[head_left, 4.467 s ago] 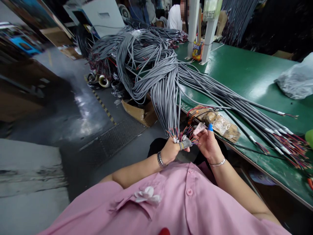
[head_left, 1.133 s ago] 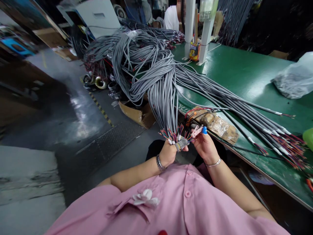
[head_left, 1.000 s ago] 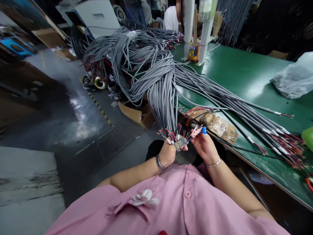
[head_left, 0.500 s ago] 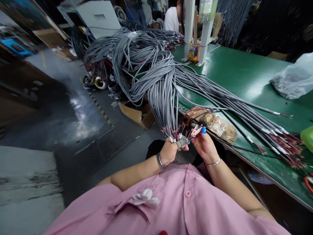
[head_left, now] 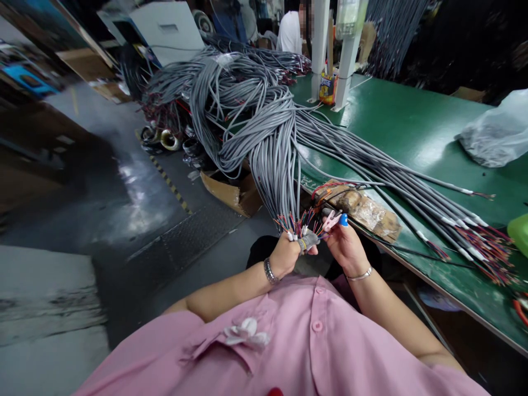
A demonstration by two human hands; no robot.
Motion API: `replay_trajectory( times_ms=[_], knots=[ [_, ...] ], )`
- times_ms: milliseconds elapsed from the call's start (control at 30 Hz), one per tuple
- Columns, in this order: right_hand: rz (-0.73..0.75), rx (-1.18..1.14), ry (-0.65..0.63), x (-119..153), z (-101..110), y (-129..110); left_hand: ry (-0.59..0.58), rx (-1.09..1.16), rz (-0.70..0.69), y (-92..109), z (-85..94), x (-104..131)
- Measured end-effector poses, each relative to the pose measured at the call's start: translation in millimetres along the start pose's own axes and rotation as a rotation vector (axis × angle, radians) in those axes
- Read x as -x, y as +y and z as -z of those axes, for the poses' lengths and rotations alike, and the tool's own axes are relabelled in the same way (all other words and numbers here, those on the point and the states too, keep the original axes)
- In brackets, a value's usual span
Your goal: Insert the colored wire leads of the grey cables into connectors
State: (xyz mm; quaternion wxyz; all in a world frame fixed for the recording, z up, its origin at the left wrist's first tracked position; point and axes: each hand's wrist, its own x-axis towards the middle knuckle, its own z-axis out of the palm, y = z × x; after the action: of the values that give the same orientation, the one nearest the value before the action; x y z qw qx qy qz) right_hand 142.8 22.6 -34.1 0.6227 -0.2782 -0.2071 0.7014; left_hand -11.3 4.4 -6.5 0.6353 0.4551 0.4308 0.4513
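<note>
My left hand (head_left: 287, 253) is closed around the ends of a hanging bundle of grey cables (head_left: 277, 179); a grey finger cover shows on its thumb or a finger. Thin coloured wires (head_left: 295, 223) fan out above that hand. Close on the right, my right hand (head_left: 345, 246) pinches a small pink clip-like tool (head_left: 331, 221) at the wire tips. A blue cover (head_left: 344, 219) sits on one of its fingertips. The exact contact between tool and wires is too small to tell.
More grey cables (head_left: 396, 171) lie across the green table (head_left: 412, 118), beside a taped wooden block (head_left: 367, 212). A plastic bag (head_left: 497, 135) is at the right. White posts (head_left: 344, 69) stand at the back, near a person in white (head_left: 290, 33). An open carton (head_left: 233, 192) sits below the cables.
</note>
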Motion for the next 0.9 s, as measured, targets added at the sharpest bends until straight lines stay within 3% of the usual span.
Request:
replay_trajectory(
  times_ms=[400, 567, 733, 900],
  knots=[
    [0.008, 0.056, 0.033, -0.4, -0.5, -0.2, -0.054, 0.005, -0.032, -2.3, 3.6, 0.3],
    [-0.067, 0.114, -0.014, 4.5, 2.5, -2.0, -0.032, 0.004, -0.052, -5.1, 8.2, 3.0],
    [-0.054, 0.447, -0.145, 25.5, -5.5, -5.2, -0.031, -0.088, -0.087, -10.0, 14.3, 6.8],
    [0.062, 0.629, -0.105, 36.5, -16.9, -5.4, -0.121, -0.258, -0.116, -9.3, 17.8, 6.8]
  ],
)
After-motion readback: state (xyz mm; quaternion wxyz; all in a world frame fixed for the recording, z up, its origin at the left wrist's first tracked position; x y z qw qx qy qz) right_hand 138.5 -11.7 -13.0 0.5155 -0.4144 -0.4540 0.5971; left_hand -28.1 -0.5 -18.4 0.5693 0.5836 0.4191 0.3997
